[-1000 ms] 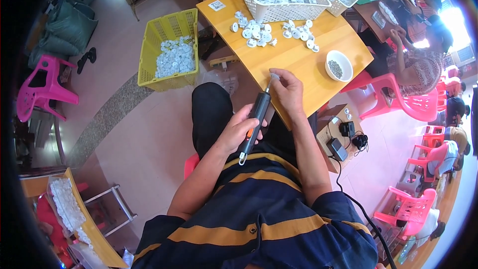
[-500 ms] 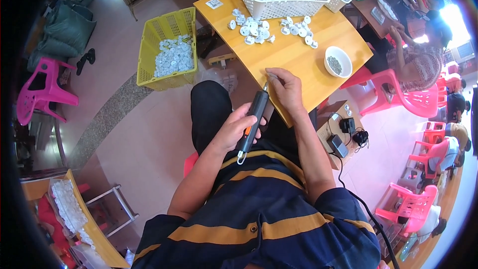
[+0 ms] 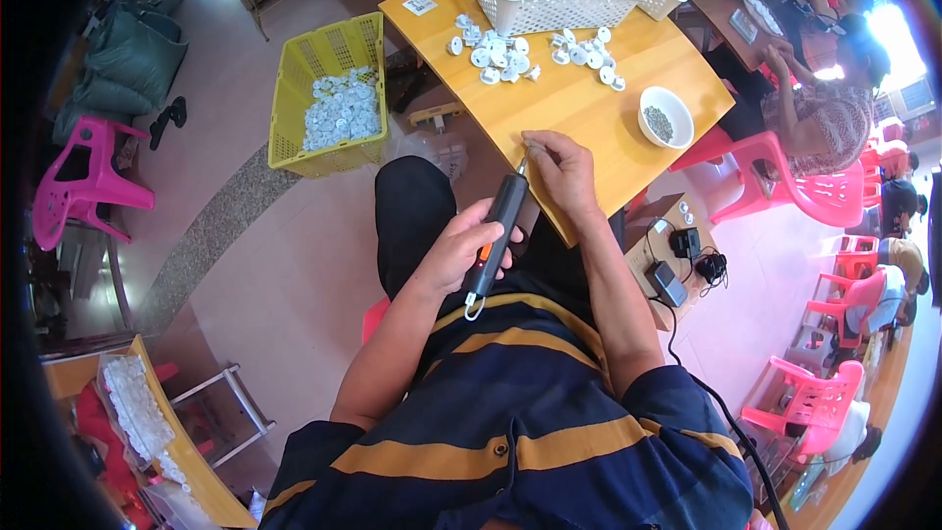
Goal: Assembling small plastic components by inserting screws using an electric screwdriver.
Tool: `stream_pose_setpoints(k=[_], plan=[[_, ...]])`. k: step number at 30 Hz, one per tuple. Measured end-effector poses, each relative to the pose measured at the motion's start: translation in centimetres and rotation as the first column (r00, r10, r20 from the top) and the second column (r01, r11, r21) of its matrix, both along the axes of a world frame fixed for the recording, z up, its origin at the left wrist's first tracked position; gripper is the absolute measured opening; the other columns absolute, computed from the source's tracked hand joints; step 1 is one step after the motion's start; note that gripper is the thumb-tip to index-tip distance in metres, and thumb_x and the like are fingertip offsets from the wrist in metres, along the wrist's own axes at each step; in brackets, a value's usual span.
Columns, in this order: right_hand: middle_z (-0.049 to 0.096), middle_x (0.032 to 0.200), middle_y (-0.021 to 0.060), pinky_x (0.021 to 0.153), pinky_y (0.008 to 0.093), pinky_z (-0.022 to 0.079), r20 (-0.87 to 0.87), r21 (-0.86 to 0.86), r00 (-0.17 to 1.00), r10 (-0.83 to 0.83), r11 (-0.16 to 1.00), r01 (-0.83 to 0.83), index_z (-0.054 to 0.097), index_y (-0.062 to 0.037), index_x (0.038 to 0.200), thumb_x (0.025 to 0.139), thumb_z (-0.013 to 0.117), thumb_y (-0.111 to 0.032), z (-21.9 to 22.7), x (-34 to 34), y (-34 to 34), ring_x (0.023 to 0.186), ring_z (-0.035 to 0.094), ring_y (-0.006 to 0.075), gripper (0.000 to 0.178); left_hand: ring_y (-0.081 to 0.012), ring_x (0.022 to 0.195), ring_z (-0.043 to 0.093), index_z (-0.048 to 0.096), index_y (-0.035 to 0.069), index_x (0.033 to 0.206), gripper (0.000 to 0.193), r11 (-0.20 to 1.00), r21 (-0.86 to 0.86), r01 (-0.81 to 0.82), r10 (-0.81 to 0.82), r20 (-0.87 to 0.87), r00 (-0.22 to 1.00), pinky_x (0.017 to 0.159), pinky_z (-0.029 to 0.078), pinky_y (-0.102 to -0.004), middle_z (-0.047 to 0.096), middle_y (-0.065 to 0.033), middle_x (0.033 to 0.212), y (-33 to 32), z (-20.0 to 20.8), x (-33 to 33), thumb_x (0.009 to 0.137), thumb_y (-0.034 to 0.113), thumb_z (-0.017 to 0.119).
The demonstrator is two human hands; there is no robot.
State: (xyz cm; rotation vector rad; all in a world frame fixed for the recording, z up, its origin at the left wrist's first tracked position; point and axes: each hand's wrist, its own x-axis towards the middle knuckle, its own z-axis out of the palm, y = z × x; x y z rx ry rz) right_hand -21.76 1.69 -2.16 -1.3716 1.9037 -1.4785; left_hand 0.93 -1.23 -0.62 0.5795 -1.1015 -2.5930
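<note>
In my left hand [image 3: 459, 247] is a black electric screwdriver [image 3: 508, 202] with an orange switch and a wire loop at its rear end. The fingers wrap round its body, and its metal tip points away from me toward the table edge. My right hand [image 3: 564, 175] rests at the near edge of the wooden table [image 3: 628, 152], thumb and forefinger pinched right by that tip. Whatever they pinch is too small to make out. Round white plastic parts [image 3: 507, 59] lie in two loose groups farther back. A white bowl [image 3: 684, 133] of small metal screws stands to the right.
White baskets [image 3: 564, 17] of white parts stand at the table's back. A yellow crate [image 3: 285, 123] with more parts is on the floor at left. Power adapters [image 3: 667, 283] sit on a box at right. A seated person [image 3: 819, 123] works beyond a pink chair [image 3: 829, 201].
Hardly anything differs. The screwdriver and both hands have shifted very slightly, with its tip still at my right fingers.
</note>
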Motion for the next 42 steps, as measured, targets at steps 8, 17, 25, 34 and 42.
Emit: stream_pose_setpoints(k=[8,17,25,34,42], plan=[[0.075,0.098,0.0085,0.084,0.0268,0.055,0.01,0.017,1.0,-0.007,1.0,0.007,0.074,0.0,0.112,0.094,0.067,-0.002,0.21,0.13,0.16,0.09,0.07,0.0136,0.019,-0.0152,0.077,0.069,0.045,0.002,0.141,0.046,1.0,-0.023,0.005,-0.004,0.019,1.0,0.063,0.06,-0.0282,0.067,-0.0113,0.107,0.04,0.1,-0.01,0.099,0.018,0.056],[0.075,0.098,0.0089,0.083,0.0269,0.055,-0.027,0.019,1.0,-0.003,1.0,0.004,0.074,-0.0009,0.113,0.094,0.068,-0.002,0.51,0.22,0.29,0.089,0.07,0.0139,0.02,-0.0148,0.075,0.069,0.045,0.002,0.141,0.046,0.999,-0.035,-0.004,0.004,0.004,1.0,0.062,0.059,-0.028,0.067,-0.0113,0.106,0.11,0.06,-0.07,0.099,0.019,0.057],[0.076,0.094,0.0084,0.081,0.027,0.056,-0.047,0.033,0.999,-0.009,0.999,0.01,0.074,-0.0013,0.113,0.093,0.068,-0.002,0.54,0.23,0.3,0.086,0.07,0.0137,0.021,-0.0141,0.075,0.069,0.044,0.003,0.141,0.045,0.998,-0.059,-0.011,0.014,0.042,0.999,0.061,0.059,-0.0277,0.067,-0.011,0.107,0.21,0.15,-0.19,0.099,0.016,0.055],[0.076,0.095,0.0092,0.082,0.0272,0.056,-0.02,0.034,1.0,-0.006,0.999,0.007,0.074,-0.0007,0.113,0.093,0.067,-0.003,0.2,0.1,0.26,0.086,0.071,0.0141,0.021,-0.0143,0.075,0.069,0.045,0.003,0.139,0.042,0.998,-0.067,-0.002,0.006,0.057,0.998,0.062,0.059,-0.0281,0.067,-0.011,0.106,0.13,0.08,-0.17,0.1,0.016,0.055],[0.077,0.096,0.0093,0.082,0.0272,0.057,-0.037,0.04,0.999,-0.013,0.999,0.014,0.074,-0.0009,0.113,0.093,0.068,-0.003,0.29,0.13,0.26,0.087,0.071,0.0144,0.021,-0.0146,0.076,0.068,0.044,0.002,0.14,0.045,0.998,-0.069,0.003,0.0,0.043,0.999,0.063,0.059,-0.0283,0.066,-0.0111,0.106,0.09,-0.01,-0.19,0.099,0.017,0.056]])
